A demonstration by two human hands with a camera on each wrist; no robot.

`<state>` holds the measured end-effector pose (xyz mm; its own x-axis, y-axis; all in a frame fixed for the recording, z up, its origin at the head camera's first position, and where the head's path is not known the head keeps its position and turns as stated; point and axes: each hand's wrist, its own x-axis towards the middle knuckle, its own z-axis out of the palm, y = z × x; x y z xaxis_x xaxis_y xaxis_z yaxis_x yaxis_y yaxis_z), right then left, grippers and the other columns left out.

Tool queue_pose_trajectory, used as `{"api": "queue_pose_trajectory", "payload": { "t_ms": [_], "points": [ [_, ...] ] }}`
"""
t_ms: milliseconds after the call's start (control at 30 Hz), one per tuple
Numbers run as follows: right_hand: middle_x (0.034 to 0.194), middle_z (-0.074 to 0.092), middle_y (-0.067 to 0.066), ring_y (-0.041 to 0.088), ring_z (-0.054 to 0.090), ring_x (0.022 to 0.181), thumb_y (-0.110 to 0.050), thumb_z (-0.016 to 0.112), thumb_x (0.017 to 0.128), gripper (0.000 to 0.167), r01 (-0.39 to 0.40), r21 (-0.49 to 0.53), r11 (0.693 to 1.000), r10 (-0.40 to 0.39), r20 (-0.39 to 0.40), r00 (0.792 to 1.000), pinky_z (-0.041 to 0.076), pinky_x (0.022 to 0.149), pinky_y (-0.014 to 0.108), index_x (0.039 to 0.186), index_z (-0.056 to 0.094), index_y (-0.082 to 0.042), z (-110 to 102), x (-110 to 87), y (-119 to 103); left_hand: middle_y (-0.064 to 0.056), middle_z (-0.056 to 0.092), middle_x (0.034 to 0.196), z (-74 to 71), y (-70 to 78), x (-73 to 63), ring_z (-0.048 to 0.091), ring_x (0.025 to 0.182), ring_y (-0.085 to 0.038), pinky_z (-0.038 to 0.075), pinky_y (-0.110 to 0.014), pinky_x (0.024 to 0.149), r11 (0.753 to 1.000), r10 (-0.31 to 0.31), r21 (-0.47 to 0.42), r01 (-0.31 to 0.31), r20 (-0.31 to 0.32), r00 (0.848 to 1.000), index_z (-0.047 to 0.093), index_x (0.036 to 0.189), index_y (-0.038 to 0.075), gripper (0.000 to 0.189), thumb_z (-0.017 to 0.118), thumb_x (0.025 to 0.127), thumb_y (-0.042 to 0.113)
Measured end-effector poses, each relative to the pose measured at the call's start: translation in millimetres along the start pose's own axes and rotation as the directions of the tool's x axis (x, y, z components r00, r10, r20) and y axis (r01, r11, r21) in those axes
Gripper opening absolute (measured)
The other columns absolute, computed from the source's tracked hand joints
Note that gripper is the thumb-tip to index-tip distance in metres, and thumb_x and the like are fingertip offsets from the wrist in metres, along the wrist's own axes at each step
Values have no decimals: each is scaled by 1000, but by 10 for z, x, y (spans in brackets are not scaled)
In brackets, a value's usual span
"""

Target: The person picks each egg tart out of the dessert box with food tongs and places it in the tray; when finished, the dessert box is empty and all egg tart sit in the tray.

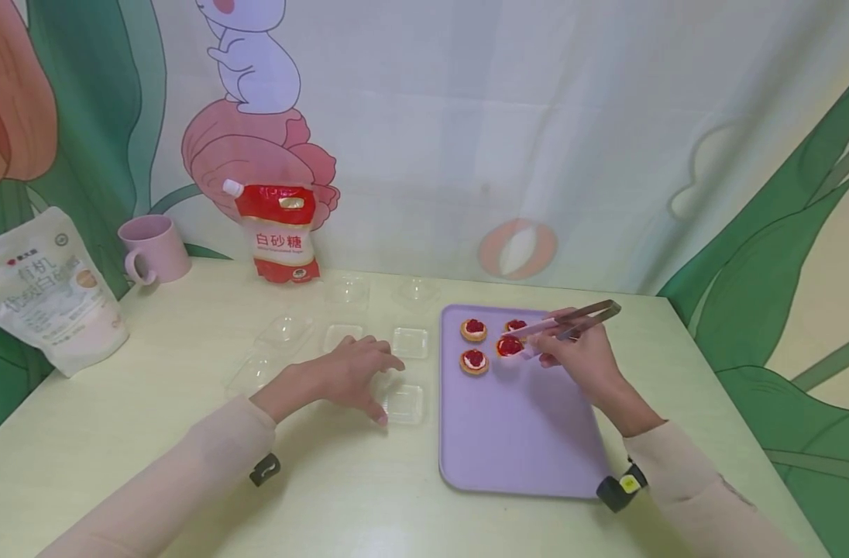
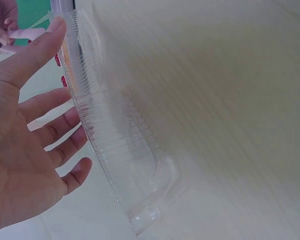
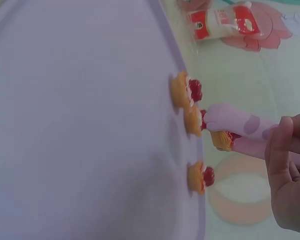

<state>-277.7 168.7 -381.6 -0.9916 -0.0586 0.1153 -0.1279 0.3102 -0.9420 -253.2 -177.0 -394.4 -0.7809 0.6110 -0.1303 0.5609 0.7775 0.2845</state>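
Note:
My right hand (image 1: 579,353) grips tongs (image 1: 592,311) with pink, paw-shaped tips over the lilac tray (image 1: 522,442). Between those tips is a small berry tart (image 3: 221,140), which looks raised off the tray. Three more tarts stand at the tray's far end: a near-left tart (image 1: 474,361), a far-left tart (image 1: 473,330) and a partly covered tart (image 1: 515,325). My left hand (image 1: 355,373) spreads its fingers and thumb beside a clear plastic container (image 1: 405,404). In the left wrist view, the thumb and fingers lie along the container's edge (image 2: 105,165); firm contact is hard to tell.
More clear containers lie left of the tray, including a square one (image 1: 410,342) and a hinged-looking one (image 1: 285,329). Behind them stand a red-and-white sugar pouch (image 1: 280,236), a pink mug (image 1: 161,252) and a white pouch (image 1: 51,298). A printed curtain (image 1: 424,155) hangs behind the table.

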Motion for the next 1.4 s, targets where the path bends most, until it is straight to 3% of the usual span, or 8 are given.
{"api": "queue_pose_trajectory", "payload": {
  "t_ms": [233, 467, 567, 1400],
  "points": [
    [81, 63, -2, 3, 64, 59, 2, 69, 88, 41, -79, -22, 997, 78, -32, 996, 59, 61, 23, 123, 52, 13, -77, 24, 123, -6, 62, 114, 2, -15, 0, 51, 104, -22, 34, -36, 82, 1000, 2, -4, -2, -3, 1000, 63, 132, 12, 77, 91, 68, 42],
    [94, 67, 13, 4, 66, 63, 0, 71, 89, 39, -122, -71, 990, 119, -44, 992, 58, 62, 22, 122, 54, 10, -78, 40, 191, -6, 62, 113, 2, -19, 7, 51, 104, -22, 34, -35, 81, 1000, 9, -4, -9, -4, 1000, 63, 132, 11, 77, 91, 67, 42],
    [94, 68, 13, 4, 65, 62, -1, 70, 89, 39, -138, -85, 987, 134, -47, 990, 58, 62, 21, 123, 55, 9, -69, 40, 215, -7, 62, 113, -5, -13, 8, 51, 103, -22, 33, -35, 81, 1000, 8, -3, -8, 2, 1000, 63, 132, 11, 77, 91, 67, 42],
    [91, 69, 7, 5, 65, 62, -5, 72, 89, 49, -124, -112, 986, 115, -84, 990, 58, 62, 22, 132, 52, 6, -110, 11, 195, -6, 62, 112, -1, -6, 18, 51, 103, -21, 34, -36, 82, 1000, -5, -3, 5, 13, 1000, 63, 133, 11, 78, 92, 67, 41]
  ]
}}
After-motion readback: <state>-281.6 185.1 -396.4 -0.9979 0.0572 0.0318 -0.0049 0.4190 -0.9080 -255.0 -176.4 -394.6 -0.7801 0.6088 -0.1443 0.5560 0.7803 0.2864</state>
